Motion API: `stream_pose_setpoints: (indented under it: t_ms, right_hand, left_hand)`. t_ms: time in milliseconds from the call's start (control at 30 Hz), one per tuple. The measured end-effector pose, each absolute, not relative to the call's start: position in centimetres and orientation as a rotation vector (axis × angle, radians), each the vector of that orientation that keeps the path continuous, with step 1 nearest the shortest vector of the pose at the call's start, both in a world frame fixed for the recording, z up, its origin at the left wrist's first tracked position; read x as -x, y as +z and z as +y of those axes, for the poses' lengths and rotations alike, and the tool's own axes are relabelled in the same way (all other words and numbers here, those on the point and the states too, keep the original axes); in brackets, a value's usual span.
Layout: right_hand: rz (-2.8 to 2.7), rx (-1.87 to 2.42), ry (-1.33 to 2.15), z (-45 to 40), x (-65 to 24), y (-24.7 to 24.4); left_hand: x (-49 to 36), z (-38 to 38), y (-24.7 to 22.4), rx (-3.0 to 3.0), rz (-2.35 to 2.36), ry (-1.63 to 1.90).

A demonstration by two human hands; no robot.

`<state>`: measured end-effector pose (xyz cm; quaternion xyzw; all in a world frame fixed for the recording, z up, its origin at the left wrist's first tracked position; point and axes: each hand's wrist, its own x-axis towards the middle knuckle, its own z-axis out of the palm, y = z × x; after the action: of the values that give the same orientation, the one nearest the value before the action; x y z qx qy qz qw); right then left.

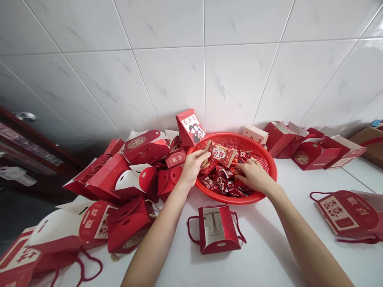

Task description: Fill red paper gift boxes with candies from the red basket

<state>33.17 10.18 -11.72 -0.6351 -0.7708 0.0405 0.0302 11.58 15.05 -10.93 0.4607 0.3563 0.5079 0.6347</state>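
A red plastic basket (271,167) holds many small red wrapped packets (222,181). My left hand (193,165), at the basket's left side, pinches the end of a larger red and gold packet (220,154) above the pile. Inside the right part of the basket, my right hand (253,173) reaches down with bent fingers among the packets; its fingertips are partly hidden, and I cannot make out what they hold. In front of the basket stands an open red box (220,246) with cord handles, its white inside showing nothing in it.
Many red and white gift boxes (137,181) crowd the left side. More boxes (317,153) stand at the back right, and one with cords (344,211) lies at the right. A tiled wall (233,79) rises behind the basket.
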Motion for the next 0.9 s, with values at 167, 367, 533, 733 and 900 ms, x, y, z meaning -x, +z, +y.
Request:
stream_pose_setpoints:
  t_ms: [167, 367, 533, 733, 900]
  right_hand:
    - [-2.399, 1.962, 0.141, 10.2, -33.1, -11.7]
    - [-2.394, 1.856, 0.206, 10.0, -33.1, -11.7]
    - [-2.374, 1.747, 0.274, 10.1, -33.3, -11.8]
    - [-2.206, 1.662, 0.227, 10.4, -34.0, -11.5]
    - [-1.871, 1.579, 0.254, 10.1, -34.5, -11.4]
  left_hand:
    - [-11.6, 15.0, -10.8, -1.054, 0.799, 1.158]
    - [-11.6, 14.9, -10.8, -1.037, 0.794, 1.151]
    - [-11.6, 14.9, -10.8, -1.041, 0.803, 1.16]
    - [-11.6, 14.9, -10.8, -1.009, 0.855, 1.201]
    - [-11.6, 14.9, -10.7, -0.989, 0.88, 1.228]
